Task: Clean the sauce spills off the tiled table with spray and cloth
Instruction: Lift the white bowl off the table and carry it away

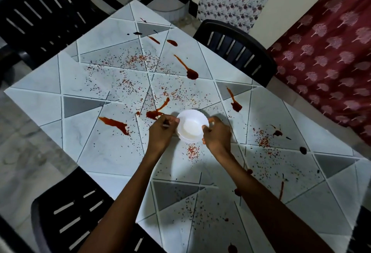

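White and thin-walled, the bowl (191, 128) is held between both hands and looks empty. Its rim is scalloped, and it seems light and stiff. Whether it is plastic or glazed ware cannot be told, and a glazed one would chip if knocked on tile. The left hand (160, 132) curls its fingers round the bowl's near-left rim; a thin dark sliver at its fingertips is too small to name. The right hand (217, 133) pinches the opposite rim between thumb and fingers. Whether the bowl rests on the tiled table (96, 152) or hangs just above it is unclear. The rim, taken on two sides as now, seems the sound hold.

Just beyond the left hand's knuckles lies the nearest of the sauce spills (153, 114), red-brown and glossy. A longer streak (116, 124) runs off to that hand's outer side, and another blot (236, 106) sits beyond the right hand. The sauce looks thick and probably sticky — likely to smear rather than lift, and to lodge in the grout lines. Fine red and dark grains (193, 152) are scattered between the wrists and far outward; being loose and dry, they would roll under a wipe. Neither spray nor cloth is in view. Farther out stand black slatted chairs (236, 52).
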Demonstrator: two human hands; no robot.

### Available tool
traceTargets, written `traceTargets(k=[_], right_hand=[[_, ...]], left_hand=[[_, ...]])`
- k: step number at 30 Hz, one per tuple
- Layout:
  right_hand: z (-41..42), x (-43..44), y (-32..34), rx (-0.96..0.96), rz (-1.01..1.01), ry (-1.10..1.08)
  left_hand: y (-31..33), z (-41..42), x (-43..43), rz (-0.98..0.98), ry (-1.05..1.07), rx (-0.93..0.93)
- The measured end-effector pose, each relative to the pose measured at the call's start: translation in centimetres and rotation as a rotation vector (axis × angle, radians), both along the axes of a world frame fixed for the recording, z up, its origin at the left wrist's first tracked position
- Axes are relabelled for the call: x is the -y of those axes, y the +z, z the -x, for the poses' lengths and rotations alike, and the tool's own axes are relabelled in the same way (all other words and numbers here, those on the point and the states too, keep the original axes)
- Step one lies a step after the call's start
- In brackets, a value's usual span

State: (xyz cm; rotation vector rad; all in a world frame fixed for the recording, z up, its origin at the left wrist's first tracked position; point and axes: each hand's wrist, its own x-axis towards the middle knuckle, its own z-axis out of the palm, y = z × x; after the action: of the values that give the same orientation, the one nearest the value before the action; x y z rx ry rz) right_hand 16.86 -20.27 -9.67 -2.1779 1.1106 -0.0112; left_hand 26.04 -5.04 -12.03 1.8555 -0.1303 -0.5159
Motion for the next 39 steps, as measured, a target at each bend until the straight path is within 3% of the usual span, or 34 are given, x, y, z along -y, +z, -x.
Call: traceTargets(k=[5, 16, 30, 39], right_hand=[[0.6, 0.2, 0.4, -0.065, 0.153, 0.092], [1.1, -0.1, -1.0, 0.132, 0.092, 0.043], [1.0, 0.5, -0.9, 0.138, -0.142, -0.162], [5.0, -1.8, 5.2, 0.431, -0.434, -0.334]], left_hand=[[-0.2, 0.1, 0.4, -0.029, 0.012, -0.017], [-0.4, 0.6, 0.6, -0.148, 0.009, 0.087], [1.4, 0.3, 1.9, -0.263, 0.085, 0.111], [7.0, 3.8, -1.2, -0.019, 0.262, 0.069]])
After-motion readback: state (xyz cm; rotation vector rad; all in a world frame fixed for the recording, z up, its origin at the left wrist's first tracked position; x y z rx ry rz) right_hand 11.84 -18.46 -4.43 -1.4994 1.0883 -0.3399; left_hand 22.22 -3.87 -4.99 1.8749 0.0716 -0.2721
